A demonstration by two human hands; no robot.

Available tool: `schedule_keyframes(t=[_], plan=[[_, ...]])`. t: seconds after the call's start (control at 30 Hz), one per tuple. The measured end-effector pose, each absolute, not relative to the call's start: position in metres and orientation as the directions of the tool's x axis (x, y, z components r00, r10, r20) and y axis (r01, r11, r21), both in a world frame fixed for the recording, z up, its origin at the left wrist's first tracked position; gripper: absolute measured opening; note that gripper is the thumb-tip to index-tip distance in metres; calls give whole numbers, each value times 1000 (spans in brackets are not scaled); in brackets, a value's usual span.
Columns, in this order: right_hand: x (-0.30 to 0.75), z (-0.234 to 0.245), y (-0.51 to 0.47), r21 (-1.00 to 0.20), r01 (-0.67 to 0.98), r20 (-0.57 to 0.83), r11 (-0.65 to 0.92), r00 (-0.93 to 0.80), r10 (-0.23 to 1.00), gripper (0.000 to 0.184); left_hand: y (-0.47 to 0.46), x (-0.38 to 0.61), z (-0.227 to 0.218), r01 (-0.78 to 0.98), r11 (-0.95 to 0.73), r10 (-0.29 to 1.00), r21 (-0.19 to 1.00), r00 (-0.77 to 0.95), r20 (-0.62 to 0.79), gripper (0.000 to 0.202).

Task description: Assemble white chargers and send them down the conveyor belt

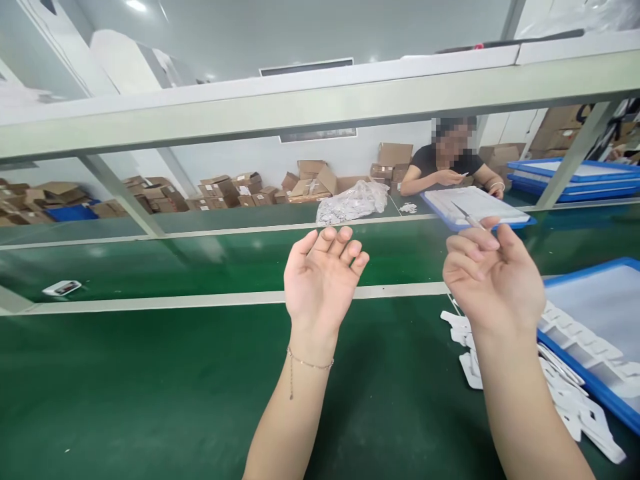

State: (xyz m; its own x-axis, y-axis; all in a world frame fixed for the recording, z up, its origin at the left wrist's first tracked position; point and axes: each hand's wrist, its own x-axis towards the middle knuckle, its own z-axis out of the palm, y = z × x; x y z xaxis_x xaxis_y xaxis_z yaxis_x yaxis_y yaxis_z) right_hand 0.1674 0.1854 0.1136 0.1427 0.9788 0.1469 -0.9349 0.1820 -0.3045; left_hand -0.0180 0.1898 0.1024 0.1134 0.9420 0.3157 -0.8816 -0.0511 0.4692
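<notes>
My left hand (323,277) is raised above the green table, palm up, fingers loosely curled and apart with nothing in them. A thin bracelet hangs at that wrist. On the right, my right hand (493,273) is also raised, its fingers closed around a slim pointed metal tool (467,215). The tool's tip points up and to the left; whether it is a craft knife or tweezers I cannot tell. Below and beside the right forearm lies a loose pile of flat white plastic pieces (567,393), partly hidden by the arm.
A blue-rimmed tray (590,277) at right holds rows of white pieces. Across the bench a person (445,163) works over another tray (475,203). A clear bag of white parts (353,202) and a small white device (62,288) lie farther off. A shelf beam (300,107) crosses above.
</notes>
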Motion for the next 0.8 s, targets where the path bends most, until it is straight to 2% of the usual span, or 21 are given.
schedule_keyframes(t=[0.07, 0.17, 0.27, 0.33, 0.43, 0.5, 0.63, 0.8], plan=[[168, 112, 185, -353, -916, 200, 192, 126, 972, 31, 190, -17, 102, -858, -67, 930, 510, 131, 343, 23], [167, 111, 182, -412, -887, 277, 210, 98, 956, 30, 187, -15, 103, -746, -139, 896, 651, 185, 404, 21], [164, 113, 180, -419, -883, 260, 210, 105, 960, 41, 179, -12, 103, -525, -287, 845, 801, 255, 470, 15], [161, 114, 178, -427, -879, 253, 212, 109, 961, 49, 172, -8, 102, -305, -420, 789, 855, 342, 510, 13], [158, 113, 176, -458, -856, 301, 239, 104, 948, 54, 163, 0, 98, -3, -639, 678, 769, 471, 565, 6], [157, 111, 174, -486, -830, 365, 273, 92, 927, 52, 160, 6, 95, 101, -730, 620, 676, 515, 592, 8], [154, 108, 170, -520, -783, 481, 341, 61, 875, 48, 159, 13, 89, 166, -781, 578, 603, 559, 595, 15], [152, 108, 167, -549, -742, 516, 385, 62, 854, 46, 159, 15, 89, 167, -810, 542, 561, 576, 611, 12]])
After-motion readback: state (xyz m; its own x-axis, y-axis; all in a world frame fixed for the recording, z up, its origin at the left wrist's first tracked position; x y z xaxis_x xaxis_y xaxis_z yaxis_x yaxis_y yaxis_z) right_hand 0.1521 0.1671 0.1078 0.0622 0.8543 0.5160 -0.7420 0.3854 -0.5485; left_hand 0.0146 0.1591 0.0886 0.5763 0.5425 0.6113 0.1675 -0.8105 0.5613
